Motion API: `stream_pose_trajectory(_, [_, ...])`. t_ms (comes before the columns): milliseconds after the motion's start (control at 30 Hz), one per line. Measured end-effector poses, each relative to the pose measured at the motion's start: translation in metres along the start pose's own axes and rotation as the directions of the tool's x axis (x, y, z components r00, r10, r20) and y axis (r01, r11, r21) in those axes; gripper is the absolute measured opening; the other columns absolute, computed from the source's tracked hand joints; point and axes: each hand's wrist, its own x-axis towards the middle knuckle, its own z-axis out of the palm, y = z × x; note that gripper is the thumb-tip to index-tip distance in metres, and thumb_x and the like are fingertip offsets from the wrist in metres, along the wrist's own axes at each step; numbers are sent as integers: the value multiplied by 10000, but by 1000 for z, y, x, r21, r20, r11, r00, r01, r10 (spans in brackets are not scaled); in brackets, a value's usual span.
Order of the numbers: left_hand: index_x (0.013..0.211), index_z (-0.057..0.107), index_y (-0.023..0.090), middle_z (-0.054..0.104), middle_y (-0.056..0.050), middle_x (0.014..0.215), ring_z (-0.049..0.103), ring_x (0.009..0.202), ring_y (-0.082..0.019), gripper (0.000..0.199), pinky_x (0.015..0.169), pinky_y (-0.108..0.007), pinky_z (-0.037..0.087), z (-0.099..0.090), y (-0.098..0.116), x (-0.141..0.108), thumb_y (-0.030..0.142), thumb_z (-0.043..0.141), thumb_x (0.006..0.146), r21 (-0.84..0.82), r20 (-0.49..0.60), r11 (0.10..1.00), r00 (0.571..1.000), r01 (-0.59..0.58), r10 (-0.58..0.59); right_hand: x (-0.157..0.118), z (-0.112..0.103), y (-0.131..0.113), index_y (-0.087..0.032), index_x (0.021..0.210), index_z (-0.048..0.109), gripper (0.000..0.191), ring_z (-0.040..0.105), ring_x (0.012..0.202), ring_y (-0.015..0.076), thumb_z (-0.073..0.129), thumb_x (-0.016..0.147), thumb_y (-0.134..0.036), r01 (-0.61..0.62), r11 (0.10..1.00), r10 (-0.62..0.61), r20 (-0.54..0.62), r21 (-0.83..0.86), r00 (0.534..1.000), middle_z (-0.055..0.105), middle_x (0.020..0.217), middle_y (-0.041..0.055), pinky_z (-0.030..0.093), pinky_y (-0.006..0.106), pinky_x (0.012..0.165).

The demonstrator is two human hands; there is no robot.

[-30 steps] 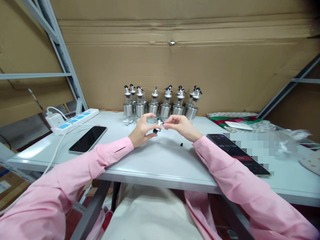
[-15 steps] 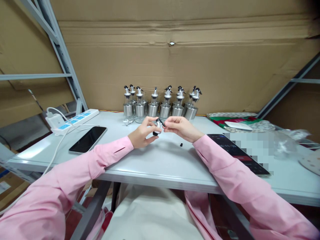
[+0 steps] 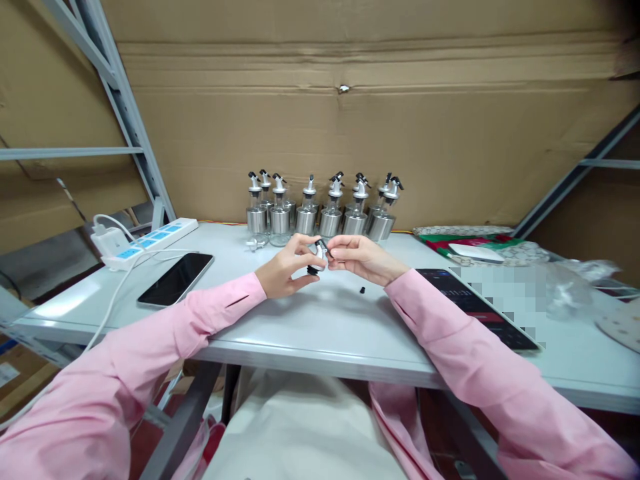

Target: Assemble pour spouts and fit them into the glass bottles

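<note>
Just above the table's middle, my left hand (image 3: 285, 267) is closed round a pour spout (image 3: 319, 252) with a silvery body and a black stopper base. My right hand (image 3: 367, 259) meets it from the other side, thumb and fingers pinched on the spout's black flip cap (image 3: 325, 247). A tiny black plug (image 3: 363, 290) lies on the table below my right hand. Behind my hands stand several glass and steel oil bottles (image 3: 331, 219), topped with similar spouts. A small clear and white piece (image 3: 255, 244) lies in front of the leftmost bottles.
A power strip (image 3: 160, 235) with a white charger and cable sits at the left, beside a black phone (image 3: 176, 279). A dark tablet (image 3: 480, 307) lies near my right forearm. Farther right are a plastic bag (image 3: 575, 287) and patterned cloth (image 3: 530, 253). Cardboard (image 3: 350, 133) backs the table.
The spout has shifted slightly right and down, and its black cap is tilted differently between my fingers. My right fingers have moved a little closer round it. Everything else is unchanged.
</note>
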Motion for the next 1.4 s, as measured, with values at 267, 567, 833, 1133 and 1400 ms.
stream_pose_trajectory(267, [1050, 532, 175, 405, -144, 1225, 579, 816, -127, 207, 780, -337, 536, -2, 8, 3, 234, 543, 852, -17, 21, 998, 998, -65, 66, -3, -1, 2, -140, 875, 675, 284, 567, 659, 76, 768, 639, -268, -67, 995, 46, 257, 73, 965, 617, 740, -1, 506, 256, 724])
stream_pose_trajectory(567, [1070, 527, 182, 405, -148, 1262, 590, 894, -149, 211, 827, -343, 536, -4, 14, 6, 222, 524, 862, 22, 31, 992, 992, -120, 120, -3, 0, 6, -161, 936, 645, 338, 571, 707, 94, 771, 643, -271, -49, 995, 18, 316, 91, 948, 600, 815, 3, 499, 288, 748])
stream_pose_trajectory(833, [1054, 498, 198, 359, -126, 1312, 565, 1010, -160, 191, 869, -344, 530, 3, 2, 0, 156, 490, 868, 41, 29, 997, 998, -62, 61, -3, 6, 5, -189, 993, 635, 277, 585, 860, 127, 698, 730, -249, 62, 998, -67, 265, 24, 962, 607, 947, 19, 486, 321, 818])
stream_pose_trajectory(1133, [1355, 245, 267, 296, -146, 1379, 508, 1137, -233, 552, 954, -435, 455, -5, -3, 4, 249, 505, 868, 101, 86, 985, 985, 139, -148, 2, 14, -4, -190, 749, 588, 138, 594, 900, 155, 705, 693, -237, 227, 963, -228, -12, 147, 974, 656, 962, 25, 468, 383, 869])
stream_pose_trajectory(1400, [1339, 273, 191, 412, -144, 1342, 424, 1237, -253, 477, 969, -417, 398, -38, -35, -5, 348, 400, 906, 301, 184, 908, 916, 292, -356, 65, -5, -98, -180, 724, 486, 137, 560, 712, 142, 566, 782, -275, 318, 897, -362, -100, -307, 927, 597, 799, 35, 512, 352, 698])
